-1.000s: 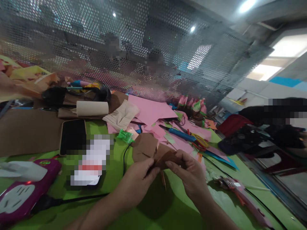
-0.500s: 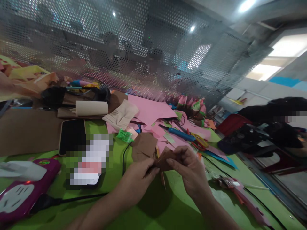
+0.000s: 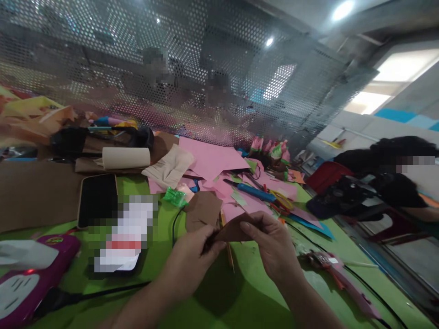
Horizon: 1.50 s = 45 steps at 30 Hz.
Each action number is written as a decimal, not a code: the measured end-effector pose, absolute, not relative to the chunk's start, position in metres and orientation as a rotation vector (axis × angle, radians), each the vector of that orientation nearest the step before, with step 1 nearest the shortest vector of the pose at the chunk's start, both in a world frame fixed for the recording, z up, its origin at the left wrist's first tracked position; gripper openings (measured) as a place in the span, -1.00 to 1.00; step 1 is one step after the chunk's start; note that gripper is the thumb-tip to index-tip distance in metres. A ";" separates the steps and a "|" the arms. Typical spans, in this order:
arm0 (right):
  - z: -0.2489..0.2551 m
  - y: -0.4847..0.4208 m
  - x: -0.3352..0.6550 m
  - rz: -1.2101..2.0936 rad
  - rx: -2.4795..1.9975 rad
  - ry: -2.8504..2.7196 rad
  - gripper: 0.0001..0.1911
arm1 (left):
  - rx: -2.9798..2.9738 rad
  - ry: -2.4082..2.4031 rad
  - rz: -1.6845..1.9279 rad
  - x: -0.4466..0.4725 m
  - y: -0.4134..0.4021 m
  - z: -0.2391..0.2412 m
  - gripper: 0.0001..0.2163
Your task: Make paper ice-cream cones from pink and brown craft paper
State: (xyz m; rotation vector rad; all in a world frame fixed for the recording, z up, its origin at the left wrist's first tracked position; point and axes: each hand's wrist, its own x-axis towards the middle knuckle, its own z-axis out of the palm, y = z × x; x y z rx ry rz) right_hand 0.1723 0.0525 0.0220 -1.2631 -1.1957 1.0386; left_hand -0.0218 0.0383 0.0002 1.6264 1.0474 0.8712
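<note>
Both of my hands pinch one small piece of brown paper [image 3: 235,228] just above the green table [image 3: 226,297]. My left hand [image 3: 194,260] grips its left end with closed fingers. My right hand [image 3: 274,249] holds its right side, thumb on top. A thin pencil [image 3: 229,256] lies on the table under the paper. Another brown paper piece [image 3: 203,211] lies flat just beyond my left hand.
Pink paper sheets [image 3: 212,157], a blue-handled tool [image 3: 255,192] and scraps lie behind. A black phone [image 3: 97,199], a paper roll [image 3: 125,157] and a purple device [image 3: 27,274] are to the left. A glue gun [image 3: 329,265] lies right. Another person sits at the far right behind a mesh screen.
My hands have turned the brown paper slightly and lifted its right side; the view has shifted a little left. Nothing else on the table has moved.
</note>
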 end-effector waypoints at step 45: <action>0.022 0.048 0.168 1.004 -1.203 -1.189 -0.82 | 1.269 1.000 0.968 -0.018 0.038 0.003 -0.83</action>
